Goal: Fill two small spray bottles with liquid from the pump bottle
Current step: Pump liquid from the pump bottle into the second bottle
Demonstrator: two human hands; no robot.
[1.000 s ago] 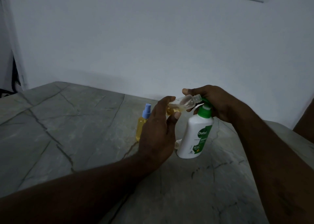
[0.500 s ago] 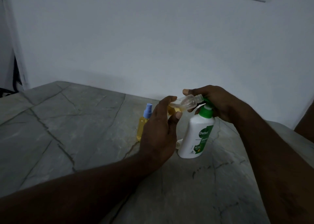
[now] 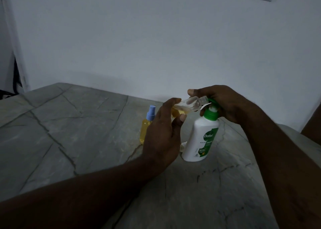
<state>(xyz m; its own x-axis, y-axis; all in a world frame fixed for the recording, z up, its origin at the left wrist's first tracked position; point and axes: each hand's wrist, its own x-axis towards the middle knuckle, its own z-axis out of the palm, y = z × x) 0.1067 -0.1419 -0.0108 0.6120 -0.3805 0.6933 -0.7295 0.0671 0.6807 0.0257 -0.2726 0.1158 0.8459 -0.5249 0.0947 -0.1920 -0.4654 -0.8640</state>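
Grey, cracked stone bench (image 3: 69, 124) meets a pale wall. Over it the left hand (image 3: 163, 135) pinches a small clear bottle (image 3: 191, 103), tilted, mouth at the nozzle of the pump bottle (image 3: 201, 138). The right hand (image 3: 224, 103) curls over the pump's green head. A filled spray bottle (image 3: 146, 124) stands just beyond the left hand. If the mouth drifts off the nozzle, a press would likely spill liquid.

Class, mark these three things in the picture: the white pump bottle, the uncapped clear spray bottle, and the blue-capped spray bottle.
white pump bottle (image 3: 195, 138), head view, on its white body.
uncapped clear spray bottle (image 3: 192, 103), head view, on its clear upper body.
blue-capped spray bottle (image 3: 145, 131), head view, on its yellow body.
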